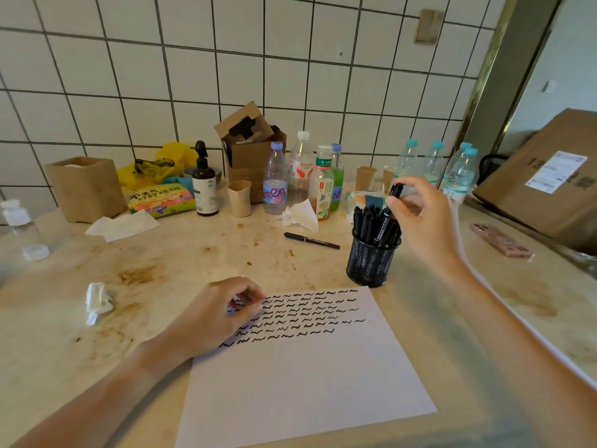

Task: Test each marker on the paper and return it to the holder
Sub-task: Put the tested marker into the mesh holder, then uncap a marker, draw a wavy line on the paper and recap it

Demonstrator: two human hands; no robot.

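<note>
A white sheet of paper [307, 376] lies on the stained counter, its upper part covered with rows of black squiggles. My left hand [223, 315] rests on the paper's upper left corner, fingers loosely curled. A black mesh holder [370, 263] stands just beyond the paper's top right corner, packed with several black markers. My right hand [426, 218] pinches the top of one black marker [387, 218], whose lower end sits among the others in the holder. Another black marker [311, 240] lies loose on the counter to the left of the holder.
Bottles [274, 182], paper cups [239, 198], a pump bottle [204, 185] and cardboard boxes [248, 150] line the tiled wall behind. Crumpled tissues [98, 302] lie at the left. A pink phone [500, 240] and a big carton [549, 179] sit at the right.
</note>
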